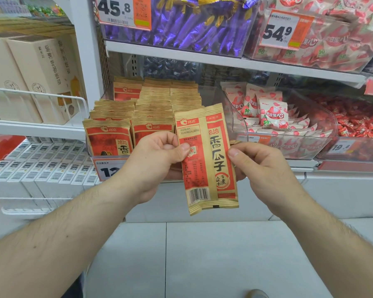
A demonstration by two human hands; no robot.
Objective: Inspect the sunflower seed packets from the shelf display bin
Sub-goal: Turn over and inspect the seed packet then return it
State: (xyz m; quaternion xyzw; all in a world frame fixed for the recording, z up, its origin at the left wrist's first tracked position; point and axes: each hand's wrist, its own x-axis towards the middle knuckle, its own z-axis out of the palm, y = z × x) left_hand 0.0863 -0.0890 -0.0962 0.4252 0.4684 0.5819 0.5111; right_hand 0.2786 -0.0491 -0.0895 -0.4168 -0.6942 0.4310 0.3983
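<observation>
Two tan-and-red sunflower seed packets point(205, 158) are held upright and overlapped in front of the shelf, the nearer one turned to its back, where date code and barcode are seen. More packets point(138, 108) are stacked upright in rows within the clear display bin point(230, 108).

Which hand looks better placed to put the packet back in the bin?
Probably the left hand: it pinches the kraft-and-red sunflower seed packet right before the clear plastic display bin. The right hand pinches its other edge, further from the stacks.
</observation>
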